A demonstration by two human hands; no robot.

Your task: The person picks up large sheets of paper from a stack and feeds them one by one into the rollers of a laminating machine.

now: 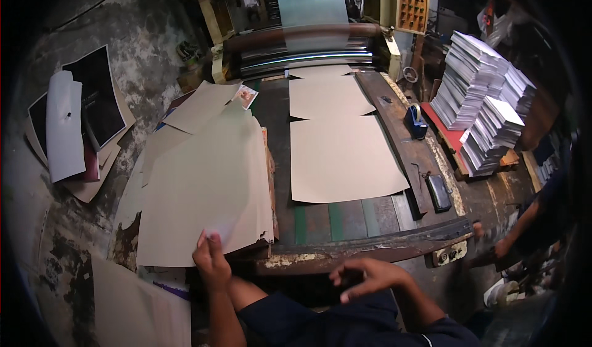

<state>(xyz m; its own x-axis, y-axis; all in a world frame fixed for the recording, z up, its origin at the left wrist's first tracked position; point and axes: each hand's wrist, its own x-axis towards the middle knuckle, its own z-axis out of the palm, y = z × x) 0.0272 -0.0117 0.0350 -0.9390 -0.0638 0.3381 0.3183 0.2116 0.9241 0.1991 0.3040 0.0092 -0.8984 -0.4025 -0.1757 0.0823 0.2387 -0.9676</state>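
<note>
A large beige paperboard sheet [197,180] lies on top of a stack at the left of the machine bed. My left hand [213,259] is closed at its near edge, the fingertips on the board. A pale glare or lifted bit shows just beside those fingertips. My right hand [373,277] hovers over my lap, short of the bed's front rail, fingers apart and nothing visible in it. On the bed, a beige board [342,159] lies flat. Behind it a second board [330,96] runs toward the machine's rollers [308,58].
A blue tape dispenser [416,124] and a dark case [438,193] sit along the bed's right side. Tall paper stacks [472,79] stand farther right. Another person's hand [504,247] shows at the right. Loose sheets [65,125] lie on the left floor.
</note>
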